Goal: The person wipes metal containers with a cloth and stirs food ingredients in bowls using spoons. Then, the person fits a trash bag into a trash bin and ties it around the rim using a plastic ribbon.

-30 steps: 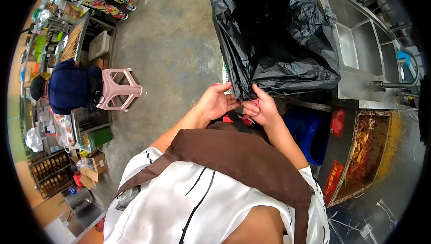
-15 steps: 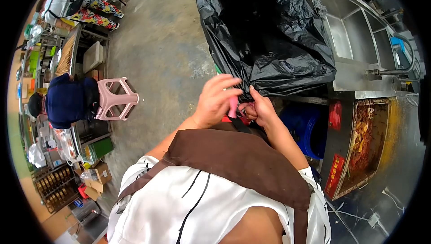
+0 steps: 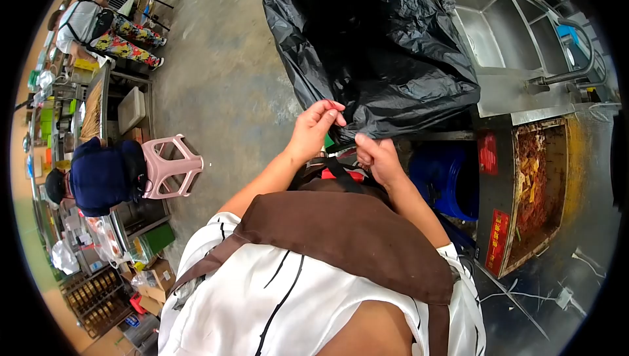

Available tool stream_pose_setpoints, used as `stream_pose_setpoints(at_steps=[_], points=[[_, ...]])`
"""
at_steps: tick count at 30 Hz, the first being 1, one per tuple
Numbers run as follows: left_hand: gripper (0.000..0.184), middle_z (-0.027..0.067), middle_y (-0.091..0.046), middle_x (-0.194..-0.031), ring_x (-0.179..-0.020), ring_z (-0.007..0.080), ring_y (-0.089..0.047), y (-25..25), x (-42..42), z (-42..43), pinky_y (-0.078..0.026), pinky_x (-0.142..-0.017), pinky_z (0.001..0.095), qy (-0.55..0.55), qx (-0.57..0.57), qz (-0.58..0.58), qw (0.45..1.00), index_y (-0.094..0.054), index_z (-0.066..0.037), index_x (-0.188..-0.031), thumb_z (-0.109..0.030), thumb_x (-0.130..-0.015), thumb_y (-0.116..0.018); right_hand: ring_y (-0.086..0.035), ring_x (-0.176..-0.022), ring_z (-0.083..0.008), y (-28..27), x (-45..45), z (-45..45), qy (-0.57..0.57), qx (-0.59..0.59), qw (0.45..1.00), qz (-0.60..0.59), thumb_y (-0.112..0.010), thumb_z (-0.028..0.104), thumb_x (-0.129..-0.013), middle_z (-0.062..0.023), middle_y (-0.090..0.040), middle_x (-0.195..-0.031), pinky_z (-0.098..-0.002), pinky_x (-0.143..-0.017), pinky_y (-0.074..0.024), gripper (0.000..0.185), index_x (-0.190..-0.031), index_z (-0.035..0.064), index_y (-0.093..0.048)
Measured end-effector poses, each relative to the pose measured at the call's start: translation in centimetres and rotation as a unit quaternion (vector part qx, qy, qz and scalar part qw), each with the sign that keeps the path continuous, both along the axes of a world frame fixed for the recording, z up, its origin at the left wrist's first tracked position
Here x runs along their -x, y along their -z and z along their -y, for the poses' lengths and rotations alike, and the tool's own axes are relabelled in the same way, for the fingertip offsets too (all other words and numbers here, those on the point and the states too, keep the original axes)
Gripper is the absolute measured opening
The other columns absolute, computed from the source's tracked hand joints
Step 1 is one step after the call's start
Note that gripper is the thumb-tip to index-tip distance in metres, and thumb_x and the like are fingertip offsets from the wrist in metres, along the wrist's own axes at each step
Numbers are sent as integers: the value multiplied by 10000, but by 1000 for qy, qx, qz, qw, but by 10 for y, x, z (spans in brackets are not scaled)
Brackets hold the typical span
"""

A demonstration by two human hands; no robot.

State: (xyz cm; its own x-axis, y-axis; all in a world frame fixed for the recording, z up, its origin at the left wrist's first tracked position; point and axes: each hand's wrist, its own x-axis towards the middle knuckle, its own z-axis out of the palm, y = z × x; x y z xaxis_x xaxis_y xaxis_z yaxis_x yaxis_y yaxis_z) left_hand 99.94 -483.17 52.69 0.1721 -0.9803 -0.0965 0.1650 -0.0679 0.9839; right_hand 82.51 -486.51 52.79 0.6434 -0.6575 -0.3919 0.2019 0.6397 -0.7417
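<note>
A black garbage bag (image 3: 419,103) lines a large bin and is folded over its rim in front of me. My left hand (image 3: 316,130) is at the bag's near left corner. Its thumb and fingers are pinched together, with a thin reddish edge at the fingertips too small to name. Just to the right, my right hand (image 3: 380,159) is closed at the bag's near edge, thumb on top and fingers curled under. The part of the bag inside that grip is mostly hidden. A bit of green shows under the bag between my hands.
A steel sink (image 3: 481,35) with a faucet (image 3: 563,80) adjoins the bin on the right. Below it stand a blue barrel (image 3: 445,179) and a food-stained metal box (image 3: 534,192). On the left, a person sits on a pink stool (image 3: 173,167); another bends over a counter.
My left hand has risen slightly, its fingers now pinched over the bag's corner. The pink piece seen between my hands no longer shows. The view has shifted, moving the bin leftward.
</note>
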Motion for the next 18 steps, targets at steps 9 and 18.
stream_pose_setpoints(at_steps=[9, 18], points=[[339, 8, -560, -732, -697, 74, -497, -19, -8, -1, -401, -689, 228, 105, -25, 96, 990, -374, -30, -1218, -82, -905, -491, -442, -448, -82, 1, 11, 2, 83, -1, 986, -143, -515, 101, -856, -36, -539, -609, -224, -370, -293, 140, -754, 29, -577], [138, 60, -524, -702, -772, 273, -497, -31, 3, 3, -405, -753, 363, 156, 212, 403, 877, -512, -50, -780, -45, -738, -644, -592, -711, -201, 7, 15, -5, 190, -161, 966, 68, -457, 14, -849, -137, -578, -839, -310, -620, -507, 74, -916, -18, -459]])
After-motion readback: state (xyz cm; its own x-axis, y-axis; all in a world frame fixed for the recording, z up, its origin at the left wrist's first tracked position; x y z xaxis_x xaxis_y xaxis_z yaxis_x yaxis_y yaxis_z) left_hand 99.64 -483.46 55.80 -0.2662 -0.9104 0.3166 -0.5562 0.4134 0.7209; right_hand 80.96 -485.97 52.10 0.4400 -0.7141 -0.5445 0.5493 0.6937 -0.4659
